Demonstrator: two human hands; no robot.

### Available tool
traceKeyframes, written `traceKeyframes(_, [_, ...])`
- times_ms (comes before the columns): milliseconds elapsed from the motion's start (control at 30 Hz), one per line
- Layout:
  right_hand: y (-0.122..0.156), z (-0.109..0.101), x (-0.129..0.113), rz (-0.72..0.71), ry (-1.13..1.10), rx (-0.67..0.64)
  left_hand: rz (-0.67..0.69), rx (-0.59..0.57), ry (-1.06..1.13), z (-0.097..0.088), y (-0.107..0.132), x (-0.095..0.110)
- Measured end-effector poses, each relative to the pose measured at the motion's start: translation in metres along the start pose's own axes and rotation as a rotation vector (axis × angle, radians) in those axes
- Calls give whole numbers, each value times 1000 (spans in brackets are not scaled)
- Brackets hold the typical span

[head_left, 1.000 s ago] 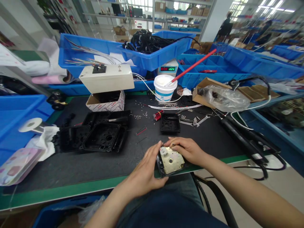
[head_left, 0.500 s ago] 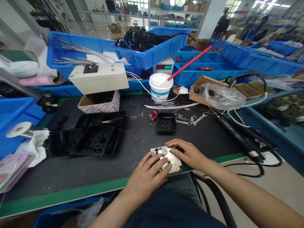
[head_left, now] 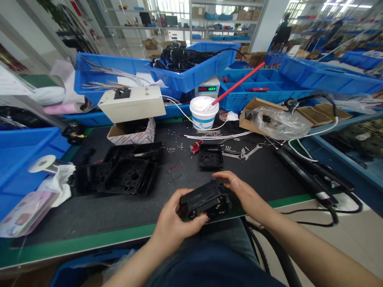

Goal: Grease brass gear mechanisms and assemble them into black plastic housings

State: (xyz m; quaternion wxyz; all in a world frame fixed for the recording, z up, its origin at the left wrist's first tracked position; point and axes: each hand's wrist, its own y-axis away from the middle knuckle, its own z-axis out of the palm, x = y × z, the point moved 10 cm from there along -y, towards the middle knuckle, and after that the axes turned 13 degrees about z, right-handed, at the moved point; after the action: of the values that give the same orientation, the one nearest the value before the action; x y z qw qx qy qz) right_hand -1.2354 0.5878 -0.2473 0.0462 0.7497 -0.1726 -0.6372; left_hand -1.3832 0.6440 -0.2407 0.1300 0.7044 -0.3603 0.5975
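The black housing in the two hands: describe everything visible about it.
The black housing is a boxy part of what looks like matt moulded plastic, with ribs and raised edges on its upper face. A small brass-coloured bit shows at its lower edge. It is held up over the near, green-edged rim of the dark mat, tilted, dark side toward the camera. The left hand grips its left end from below; the right hand holds its right end, fingers curled over the top.

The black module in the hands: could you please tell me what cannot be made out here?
Head view only:
- The black module: its underside faces away; the left hand covers its near left corner.
- Right hand: fingertips hidden behind the module.
- Digital display: digits too small to read reliably.
- Cardboard box: contents hidden under the beige box.
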Motion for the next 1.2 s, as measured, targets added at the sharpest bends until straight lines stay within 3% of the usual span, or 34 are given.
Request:
traceKeyframes(133, [2,3,-31,-84,82,119,-189,79,299,3,-11,-1])
traceKeyframes(267, [-11,2,-33,-81,-9,269,-225,260,522,7,-18,-3])
traceKeyframes(367, [-20,6,-27,-66,-79,279,-192,455,520,0,-21,-10])
traceKeyframes(467, [-26,13,-28,-57,-77,234,-149,551,441,-7,-25,-14])
traceKeyframes(767, [-32,-3,-35,-100,-125,432,-140,495,348,-6,-32,-15])
traceKeyframes(1200, [-32,-3,-33,-91,-103,441,-161,520,390,-5,-32,-21])
